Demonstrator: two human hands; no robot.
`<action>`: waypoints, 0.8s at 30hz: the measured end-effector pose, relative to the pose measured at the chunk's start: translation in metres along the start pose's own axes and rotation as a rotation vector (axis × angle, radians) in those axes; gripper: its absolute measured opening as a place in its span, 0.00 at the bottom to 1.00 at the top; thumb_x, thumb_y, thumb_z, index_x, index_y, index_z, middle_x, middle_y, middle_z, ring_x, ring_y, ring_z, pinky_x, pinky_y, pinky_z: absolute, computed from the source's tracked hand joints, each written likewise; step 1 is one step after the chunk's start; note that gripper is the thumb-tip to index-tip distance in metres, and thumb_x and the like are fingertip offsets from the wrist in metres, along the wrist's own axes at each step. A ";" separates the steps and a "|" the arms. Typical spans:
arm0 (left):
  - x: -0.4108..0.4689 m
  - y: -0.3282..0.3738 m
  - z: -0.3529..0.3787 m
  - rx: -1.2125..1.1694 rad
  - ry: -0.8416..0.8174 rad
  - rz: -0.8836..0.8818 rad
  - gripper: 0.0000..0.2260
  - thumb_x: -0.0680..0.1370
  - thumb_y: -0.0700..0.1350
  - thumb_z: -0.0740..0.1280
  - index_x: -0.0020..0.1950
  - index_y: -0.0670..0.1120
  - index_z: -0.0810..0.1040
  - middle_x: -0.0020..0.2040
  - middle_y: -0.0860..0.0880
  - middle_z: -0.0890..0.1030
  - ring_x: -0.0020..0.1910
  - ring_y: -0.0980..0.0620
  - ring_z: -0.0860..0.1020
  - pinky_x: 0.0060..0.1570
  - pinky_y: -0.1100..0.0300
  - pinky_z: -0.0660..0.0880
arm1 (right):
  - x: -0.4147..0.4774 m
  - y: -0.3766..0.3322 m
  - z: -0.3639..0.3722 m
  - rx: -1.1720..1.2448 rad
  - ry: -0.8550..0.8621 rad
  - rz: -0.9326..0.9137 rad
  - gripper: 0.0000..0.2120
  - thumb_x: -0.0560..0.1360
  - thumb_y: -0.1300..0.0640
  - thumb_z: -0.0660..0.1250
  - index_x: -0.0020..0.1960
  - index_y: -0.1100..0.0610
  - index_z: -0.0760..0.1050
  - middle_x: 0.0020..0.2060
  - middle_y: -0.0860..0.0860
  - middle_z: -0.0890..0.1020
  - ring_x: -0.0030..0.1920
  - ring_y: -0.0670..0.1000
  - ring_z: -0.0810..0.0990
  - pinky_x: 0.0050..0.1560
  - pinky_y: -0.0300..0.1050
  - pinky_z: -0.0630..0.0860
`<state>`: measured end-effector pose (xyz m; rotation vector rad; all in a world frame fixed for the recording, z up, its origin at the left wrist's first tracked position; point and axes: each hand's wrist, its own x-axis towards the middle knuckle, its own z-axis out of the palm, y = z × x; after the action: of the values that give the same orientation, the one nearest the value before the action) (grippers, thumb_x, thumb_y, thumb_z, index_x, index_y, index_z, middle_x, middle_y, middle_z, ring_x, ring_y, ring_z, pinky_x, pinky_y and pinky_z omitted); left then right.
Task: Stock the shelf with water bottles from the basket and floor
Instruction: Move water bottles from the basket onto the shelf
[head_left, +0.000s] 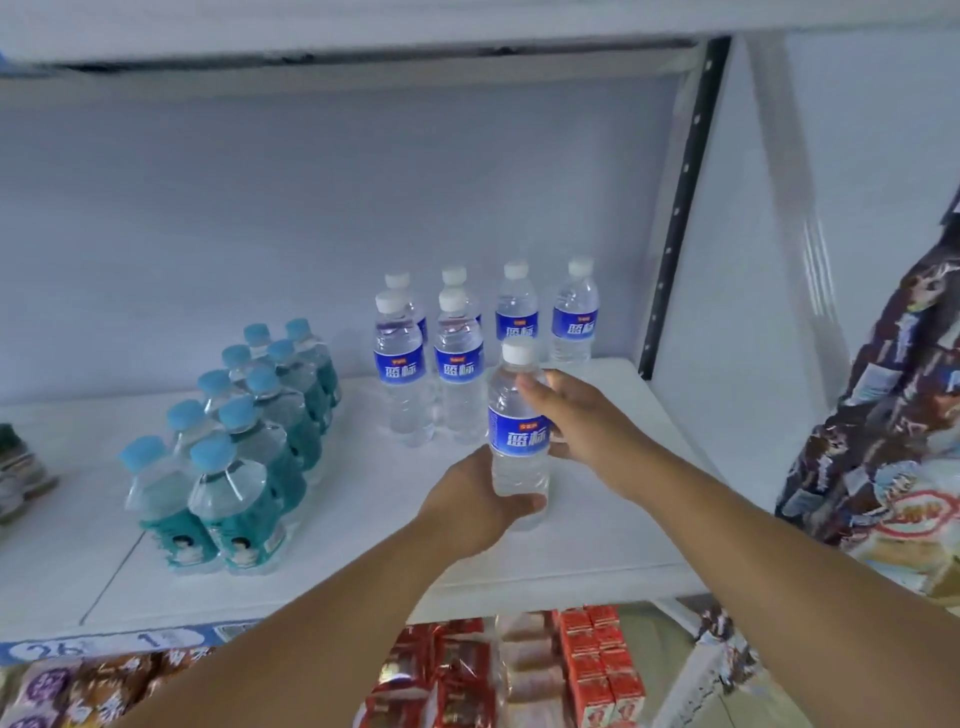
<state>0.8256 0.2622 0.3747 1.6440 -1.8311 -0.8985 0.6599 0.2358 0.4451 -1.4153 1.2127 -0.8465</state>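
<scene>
Water bottle (519, 441): full, white cap, upright over the front right of the shelf (363, 545), just ahead of six blue-label bottles (457, 364) standing at the back. Teal-label bottles (234, 467) are grouped to the left. The board is bare out to the front edge and the black post (680, 208). Left hand (467, 501) wraps the bottle's base and right hand (582, 415) curls round its label. Can't tell if the base touches the shelf.
</scene>
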 end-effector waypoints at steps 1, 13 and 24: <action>0.009 0.001 0.001 -0.017 0.006 -0.002 0.28 0.72 0.57 0.77 0.69 0.60 0.71 0.64 0.57 0.80 0.57 0.54 0.79 0.53 0.61 0.73 | 0.006 -0.002 -0.004 -0.001 -0.007 0.017 0.22 0.66 0.23 0.66 0.55 0.32 0.74 0.56 0.35 0.83 0.58 0.45 0.82 0.61 0.54 0.80; 0.078 0.006 0.006 -0.140 0.088 0.014 0.25 0.73 0.48 0.77 0.68 0.57 0.72 0.58 0.58 0.80 0.56 0.55 0.79 0.43 0.69 0.70 | 0.057 -0.009 -0.024 0.254 -0.002 0.143 0.28 0.76 0.40 0.71 0.74 0.42 0.70 0.71 0.47 0.76 0.71 0.58 0.74 0.64 0.77 0.70; 0.089 0.015 0.022 -0.061 0.257 0.055 0.36 0.79 0.47 0.71 0.81 0.55 0.54 0.79 0.53 0.65 0.76 0.50 0.67 0.71 0.54 0.68 | 0.096 -0.012 -0.024 0.277 0.081 0.153 0.27 0.78 0.44 0.70 0.75 0.45 0.68 0.72 0.49 0.73 0.73 0.60 0.72 0.66 0.77 0.68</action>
<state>0.7876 0.1773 0.3670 1.5826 -1.6493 -0.6779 0.6633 0.1360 0.4508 -1.0610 1.1964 -0.9321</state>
